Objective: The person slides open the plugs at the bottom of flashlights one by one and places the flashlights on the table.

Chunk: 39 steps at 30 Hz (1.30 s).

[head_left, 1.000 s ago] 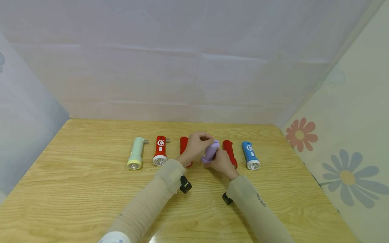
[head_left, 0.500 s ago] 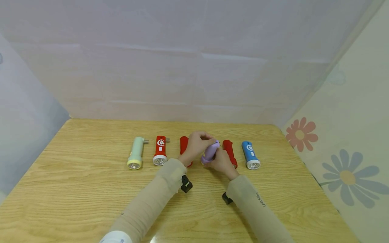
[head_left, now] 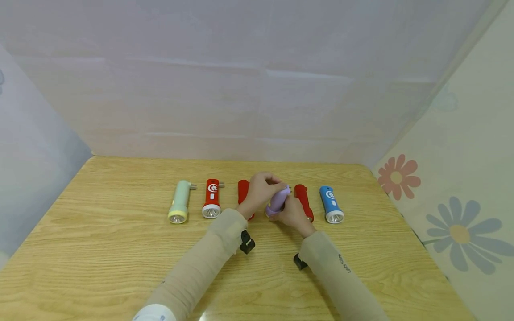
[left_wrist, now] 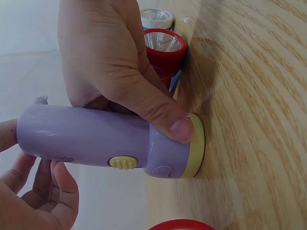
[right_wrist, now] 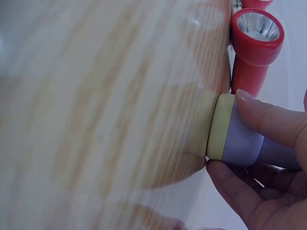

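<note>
A purple flashlight [head_left: 278, 200] with a yellow rim and yellow switch stands head-down on the table [head_left: 120, 267]. My right hand [head_left: 294, 216] grips its head; in the right wrist view the thumb [right_wrist: 268, 117] lies across one side and fingers curl beneath. At the tail end, my left hand [head_left: 260, 191] pinches the body between thumb and fingers, and in the left wrist view its fingers [left_wrist: 64, 184] are bent close to the barrel. Small metal prongs [head_left: 290, 188] stick out at the tail's right side.
Left of my hands lie a pale green flashlight [head_left: 180, 200], a red one [head_left: 211, 198] and another red one [head_left: 242, 189] partly behind my left hand. To the right are a red flashlight [head_left: 303, 200] and a blue one [head_left: 331, 205]. A pale wall [head_left: 257, 111] rises behind.
The prongs at the purple flashlight's tail now show; a second ago only a dark slot was visible there. Both hands keep their hold with barely any shift.
</note>
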{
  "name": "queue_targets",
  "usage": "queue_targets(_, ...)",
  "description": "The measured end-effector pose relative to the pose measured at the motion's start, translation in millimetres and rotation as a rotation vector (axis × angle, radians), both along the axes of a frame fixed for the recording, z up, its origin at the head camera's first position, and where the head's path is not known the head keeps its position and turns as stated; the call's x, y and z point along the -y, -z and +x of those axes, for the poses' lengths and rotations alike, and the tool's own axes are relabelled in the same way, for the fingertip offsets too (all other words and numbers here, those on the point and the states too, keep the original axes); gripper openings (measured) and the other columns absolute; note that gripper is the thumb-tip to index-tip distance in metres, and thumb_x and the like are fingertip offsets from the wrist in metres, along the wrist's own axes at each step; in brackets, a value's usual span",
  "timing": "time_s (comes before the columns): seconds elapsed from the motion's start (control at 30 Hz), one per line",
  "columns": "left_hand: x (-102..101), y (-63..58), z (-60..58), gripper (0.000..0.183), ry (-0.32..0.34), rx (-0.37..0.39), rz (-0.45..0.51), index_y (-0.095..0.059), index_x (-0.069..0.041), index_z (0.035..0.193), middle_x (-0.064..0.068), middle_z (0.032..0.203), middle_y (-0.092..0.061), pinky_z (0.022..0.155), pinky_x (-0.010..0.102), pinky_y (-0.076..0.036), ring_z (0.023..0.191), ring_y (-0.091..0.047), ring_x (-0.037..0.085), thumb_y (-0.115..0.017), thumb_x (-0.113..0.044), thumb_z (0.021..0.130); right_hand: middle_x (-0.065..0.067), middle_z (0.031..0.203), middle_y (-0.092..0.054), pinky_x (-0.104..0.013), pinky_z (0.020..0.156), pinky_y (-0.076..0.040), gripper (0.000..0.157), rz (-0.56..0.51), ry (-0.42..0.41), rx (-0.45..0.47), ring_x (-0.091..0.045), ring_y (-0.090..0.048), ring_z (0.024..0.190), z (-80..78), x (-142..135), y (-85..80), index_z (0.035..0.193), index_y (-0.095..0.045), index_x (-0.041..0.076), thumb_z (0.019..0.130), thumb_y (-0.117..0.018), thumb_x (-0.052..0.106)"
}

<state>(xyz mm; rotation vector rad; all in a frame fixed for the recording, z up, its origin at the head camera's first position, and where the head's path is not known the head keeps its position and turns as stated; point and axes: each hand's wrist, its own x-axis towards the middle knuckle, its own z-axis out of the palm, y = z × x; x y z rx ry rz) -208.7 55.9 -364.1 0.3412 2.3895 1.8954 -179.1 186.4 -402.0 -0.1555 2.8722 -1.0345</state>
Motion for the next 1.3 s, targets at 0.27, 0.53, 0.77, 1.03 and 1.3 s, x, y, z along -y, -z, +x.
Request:
queue_targets(0.27, -1.3, 0.9, -1.3, 0.013, -0.003, -0.002, 0.008, -0.07, -0.006, 0.08, 0.003, 0.081, -0.067, 0.066, 0.025, -0.05, 0.076, -0.061, 0.014, -0.073, -0.018, 0.079, -0.019, 0.107, -0.06, -0.043, 0.082, -0.049, 0.066, -0.022, -0.007, 0.012, -0.03, -0.06, 0.095, 0.0, -0.5, 1.0, 0.121, -0.047, -0.007, 0.068, -0.082, 0.012)
queue_targets(0.53, -2.6, -0.3, -2.0, 0.013, -0.015, 0.002, -0.012, -0.069, -0.007, 0.078, 0.002, 0.08, -0.066, 0.065, 0.026, -0.05, 0.076, -0.061, 0.015, -0.074, -0.02, 0.078, -0.018, 0.106, -0.061, -0.043, 0.083, -0.049, 0.064, -0.018, 0.007, 0.024, -0.03, -0.06, 0.094, -0.1, 0.0, -0.5, 0.119, -0.048, -0.007, 0.068, -0.082, 0.012)
queue_targets(0.77, -2.0, -1.3, -3.5, 0.014, 0.001, 0.005, -0.026, -0.069, -0.007, 0.077, 0.002, 0.079, -0.065, 0.065, 0.025, -0.05, 0.076, -0.06, 0.015, -0.073, -0.02, 0.079, -0.019, 0.105, -0.061, -0.042, 0.082, -0.049, 0.063, -0.021, 0.001, 0.021, -0.03, -0.061, 0.093, 0.6, 0.1, -2.2, 0.118, -0.048, -0.008, 0.068, -0.082, 0.011)
queue_targets(1.03, -3.1, -3.0, -3.9, 0.016, -0.003, -0.014, -0.053, -0.067, -0.007, 0.075, 0.002, 0.077, -0.064, 0.063, 0.024, -0.049, 0.075, -0.059, 0.015, -0.075, -0.022, 0.077, -0.019, 0.105, -0.061, -0.042, 0.082, -0.049, 0.062, -0.018, 0.001, 0.022, -0.03, -0.06, 0.093, 1.0, 0.6, -3.1, 0.117, -0.049, -0.008, 0.068, -0.081, 0.011)
queue_targets(1.3, -3.8, -3.3, -2.8, 0.019, -0.02, -0.055, -0.11, -0.066, -0.009, 0.072, 0.0, 0.075, -0.063, 0.06, 0.023, -0.047, 0.072, -0.057, 0.014, -0.075, -0.025, 0.077, -0.019, 0.104, -0.061, -0.041, 0.082, -0.049, 0.062, -0.019, -0.007, 0.013, -0.03, -0.06, 0.094, 1.6, 1.3, -2.5, 0.116, -0.049, -0.008, 0.067, -0.082, 0.011)
